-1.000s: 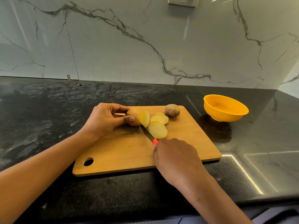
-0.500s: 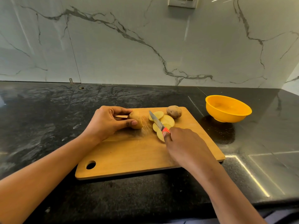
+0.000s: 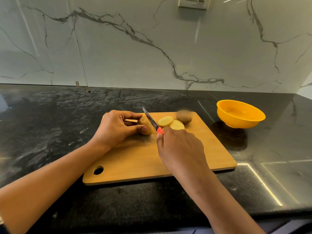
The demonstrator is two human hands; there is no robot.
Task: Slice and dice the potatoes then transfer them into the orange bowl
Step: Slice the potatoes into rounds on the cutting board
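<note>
On the wooden cutting board (image 3: 211, 149) my left hand (image 3: 116, 127) grips a partly cut potato (image 3: 145, 126) between thumb and fingers. My right hand (image 3: 180, 149) holds a knife (image 3: 151, 119) by its orange handle, and the blade rests against the potato's cut right end, tip pointing away from me. Round yellow potato slices (image 3: 170, 123) lie just right of the blade, partly hidden by my right hand. A whole brown potato (image 3: 184, 116) sits at the board's far edge. The orange bowl (image 3: 240, 115) stands on the counter to the right of the board.
The board lies on a black stone counter (image 3: 50, 124) backed by a white marble wall (image 3: 152, 48). A wall socket (image 3: 193, 3) is at the top. The counter's front edge runs close below my arms.
My right hand has brought the knife left from the pile of slices to the cut end of the held potato. My left hand kept its grip on the potato.
</note>
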